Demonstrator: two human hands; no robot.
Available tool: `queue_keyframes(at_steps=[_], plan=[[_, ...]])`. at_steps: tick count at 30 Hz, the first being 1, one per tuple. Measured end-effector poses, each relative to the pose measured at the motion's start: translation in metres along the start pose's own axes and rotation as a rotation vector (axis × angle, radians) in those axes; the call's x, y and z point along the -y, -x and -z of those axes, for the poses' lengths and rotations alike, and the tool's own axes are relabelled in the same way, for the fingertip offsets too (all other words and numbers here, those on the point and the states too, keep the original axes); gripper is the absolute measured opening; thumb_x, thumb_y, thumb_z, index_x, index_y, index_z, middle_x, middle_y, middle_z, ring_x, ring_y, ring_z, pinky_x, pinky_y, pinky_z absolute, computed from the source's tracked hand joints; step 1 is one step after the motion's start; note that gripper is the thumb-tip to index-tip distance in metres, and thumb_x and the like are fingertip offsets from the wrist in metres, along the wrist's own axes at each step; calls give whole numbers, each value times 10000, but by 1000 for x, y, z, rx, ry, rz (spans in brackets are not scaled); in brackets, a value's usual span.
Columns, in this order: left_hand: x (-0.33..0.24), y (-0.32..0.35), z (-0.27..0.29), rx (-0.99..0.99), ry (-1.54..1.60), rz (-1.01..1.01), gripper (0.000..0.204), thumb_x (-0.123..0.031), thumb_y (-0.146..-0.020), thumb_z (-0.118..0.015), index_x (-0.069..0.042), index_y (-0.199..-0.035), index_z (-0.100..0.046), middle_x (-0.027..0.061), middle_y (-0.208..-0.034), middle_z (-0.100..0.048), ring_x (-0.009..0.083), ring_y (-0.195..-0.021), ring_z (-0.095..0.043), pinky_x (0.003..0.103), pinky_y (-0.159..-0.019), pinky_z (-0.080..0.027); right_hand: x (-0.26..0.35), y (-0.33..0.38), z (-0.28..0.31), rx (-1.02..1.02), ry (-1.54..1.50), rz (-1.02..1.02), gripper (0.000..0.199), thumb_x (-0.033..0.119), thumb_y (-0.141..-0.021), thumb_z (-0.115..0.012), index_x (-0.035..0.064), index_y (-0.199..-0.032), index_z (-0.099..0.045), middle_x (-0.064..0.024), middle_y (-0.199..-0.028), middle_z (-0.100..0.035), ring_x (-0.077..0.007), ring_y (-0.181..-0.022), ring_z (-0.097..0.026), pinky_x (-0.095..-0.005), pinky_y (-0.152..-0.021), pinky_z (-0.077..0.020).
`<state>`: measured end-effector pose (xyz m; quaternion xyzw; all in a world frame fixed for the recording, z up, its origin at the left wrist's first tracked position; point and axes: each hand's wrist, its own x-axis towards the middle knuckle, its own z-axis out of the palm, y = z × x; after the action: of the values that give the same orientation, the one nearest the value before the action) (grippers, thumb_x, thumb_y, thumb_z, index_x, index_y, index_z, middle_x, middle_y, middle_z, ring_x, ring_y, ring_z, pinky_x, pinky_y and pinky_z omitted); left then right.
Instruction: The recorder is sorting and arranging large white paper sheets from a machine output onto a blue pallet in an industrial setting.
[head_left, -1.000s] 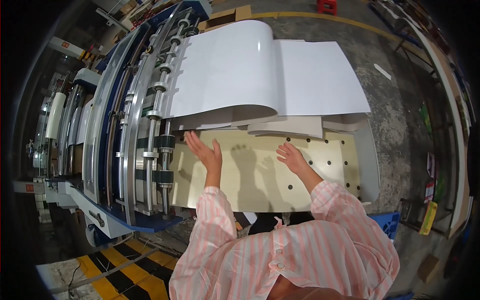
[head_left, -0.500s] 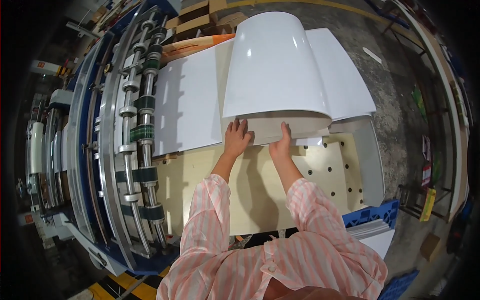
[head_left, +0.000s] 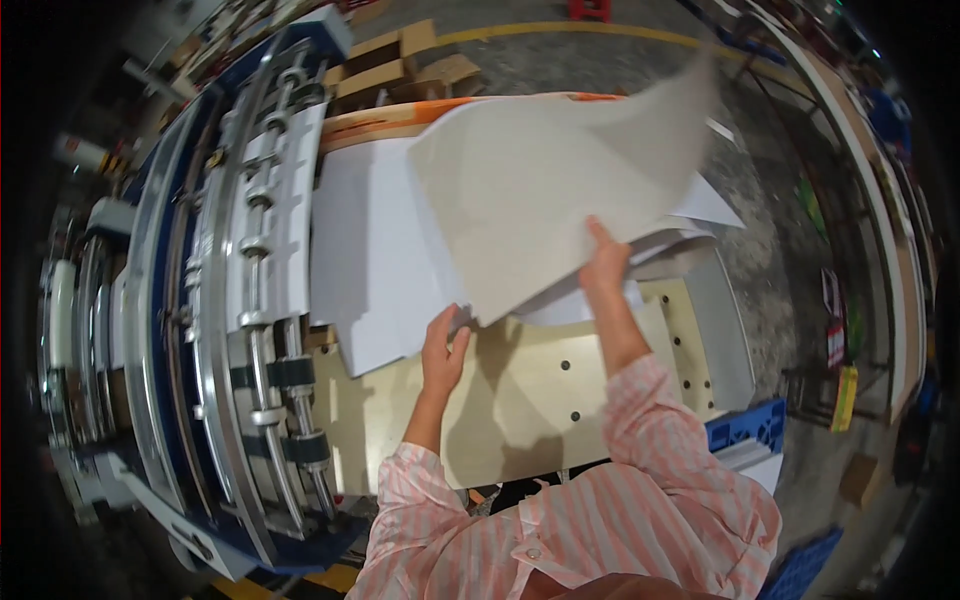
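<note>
A large sheet of cardboard (head_left: 530,180), glossy white on one side and beige-grey on the other, is lifted and bent with its grey side showing. My right hand (head_left: 607,262) grips its near edge, thumb on the grey face and fingers hidden behind. At the near left corner, the fingers of my left hand (head_left: 443,350) are closed round sheet edges; which sheets they hold is partly hidden. White sheets (head_left: 375,250) lie skewed underneath on the cream table (head_left: 510,420). The far right corner of the lifted sheet is smeared by motion.
To the left stands a machine with metal rollers (head_left: 262,340) and dark green belts, a white sheet (head_left: 298,220) passing among them. A grey upright panel (head_left: 722,330) borders the table's right end. Blue pallet (head_left: 748,428) at right; open cardboard boxes (head_left: 375,65) beyond.
The curled sheet has been swung over, from glossy side up to grey side showing. My left hand came nearer and left; my right moved right and up. A white sheet now lies among the rollers.
</note>
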<state>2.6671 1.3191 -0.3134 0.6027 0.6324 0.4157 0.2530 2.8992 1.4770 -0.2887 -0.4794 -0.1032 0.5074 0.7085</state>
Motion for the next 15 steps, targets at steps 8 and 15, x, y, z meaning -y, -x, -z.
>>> queue_keyframes(at_steps=[8,15], plan=[[-25,63,60,-431,127,80,202,-63,-837,-446,24,-988,-548,127,-977,-574,221,-925,-536,307,-825,-407,201,30,75,-2,266,394,313,36,-694,-631,-77,-975,-554,-119,-977,-578,-205,-849,-572,-320,-773,-470],[56,50,59,-596,466,407,269,-139,-872,-432,11,-1088,-488,113,-996,-556,174,-896,-536,278,-782,-424,391,113,197,-278,215,416,456,214,-761,-595,-37,-1125,-483,-125,-1115,-517,-223,-993,-503,-327,-873,-395]])
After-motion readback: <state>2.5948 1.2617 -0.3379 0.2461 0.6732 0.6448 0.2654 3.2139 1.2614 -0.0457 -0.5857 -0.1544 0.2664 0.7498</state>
